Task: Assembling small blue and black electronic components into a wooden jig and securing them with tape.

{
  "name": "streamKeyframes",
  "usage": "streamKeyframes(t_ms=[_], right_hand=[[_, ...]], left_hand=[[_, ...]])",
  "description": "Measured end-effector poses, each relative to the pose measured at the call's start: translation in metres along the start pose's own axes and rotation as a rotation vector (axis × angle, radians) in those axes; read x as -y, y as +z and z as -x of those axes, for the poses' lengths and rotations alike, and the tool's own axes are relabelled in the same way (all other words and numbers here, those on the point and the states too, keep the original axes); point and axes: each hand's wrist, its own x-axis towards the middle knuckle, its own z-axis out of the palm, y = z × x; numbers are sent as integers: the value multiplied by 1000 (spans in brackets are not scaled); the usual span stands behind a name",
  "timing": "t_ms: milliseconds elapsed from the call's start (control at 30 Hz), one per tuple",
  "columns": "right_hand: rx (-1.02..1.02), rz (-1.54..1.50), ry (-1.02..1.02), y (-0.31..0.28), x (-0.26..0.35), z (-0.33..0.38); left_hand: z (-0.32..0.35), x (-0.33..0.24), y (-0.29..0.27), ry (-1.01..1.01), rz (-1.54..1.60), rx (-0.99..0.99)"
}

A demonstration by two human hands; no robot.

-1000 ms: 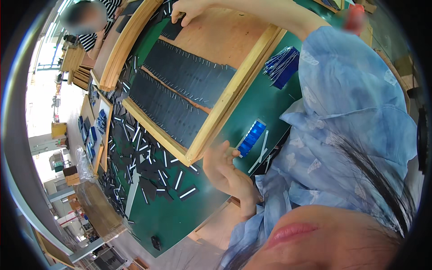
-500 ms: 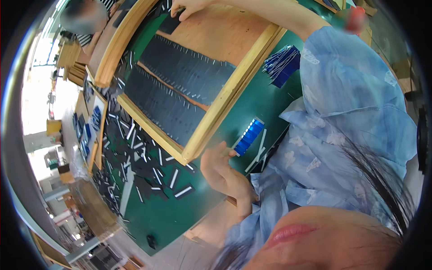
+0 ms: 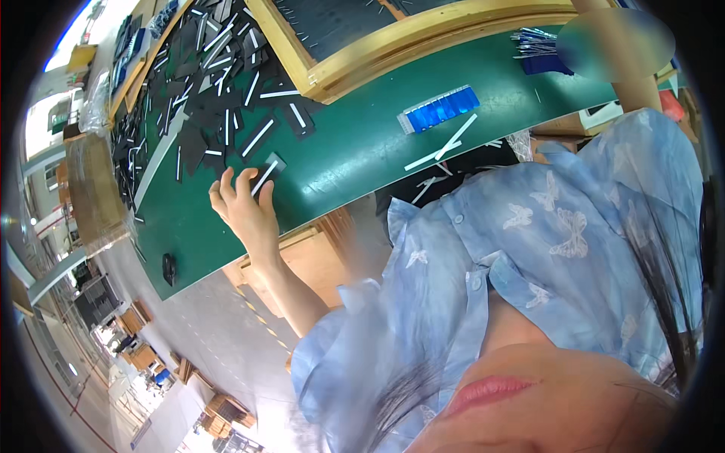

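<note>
My left hand (image 3: 248,213) is over the green table near its front edge, fingers curled and apart. Just beyond its thumb and fingertips lies a small dark piece with a white strip (image 3: 264,174). The hand seems to hold nothing; whether it touches the piece I cannot tell. Several black pieces with white strips (image 3: 258,138) are scattered beyond it. My right forearm (image 3: 636,92) runs up at the far right, partly blurred, and its hand is out of view. The wooden frame (image 3: 362,64) with dark sheets (image 3: 332,30) inside stands at the top, partly cut off.
A blue strip-shaped pack (image 3: 442,110) and loose white strips (image 3: 456,137) lie toward the front edge. A dark blue holder with thin metal sticks (image 3: 540,54) stands at the right. A small black object (image 3: 168,269) sits at the left corner. Cardboard (image 3: 313,260) is below the table.
My view has swung toward the left and front of the table. The left hand has moved left from near the blue pack to the scattered pieces. My right hand has gone out of view.
</note>
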Motion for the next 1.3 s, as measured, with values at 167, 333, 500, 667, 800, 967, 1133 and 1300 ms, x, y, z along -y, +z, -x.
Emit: streamKeyframes(t_ms=[167, 333, 500, 667, 800, 967, 1133, 1300], right_hand=[[284, -157, -118, 32, 97, 28], [391, -381, 97, 87, 164, 42], [590, -440, 308, 60, 163, 46], [783, -313, 245, 40, 158, 51], [171, 46, -186, 64, 148, 66], [86, 252, -514, 73, 145, 77], [464, 22, -399, 63, 151, 141], [521, -145, 162, 47, 121, 156]], left_hand=[[3, -46, -2, -275, 736, -205], [1, -156, -15, -211, 1918, -205], [12, -176, -25, -209, 1469, -247], [8, -180, -40, -325, 1469, 0], [7, -185, -34, -370, 1538, 40], [5, -172, -16, -342, 1749, 79], [11, -143, -5, -438, 1679, -177], [12, -154, 2, -479, 1570, -247]])
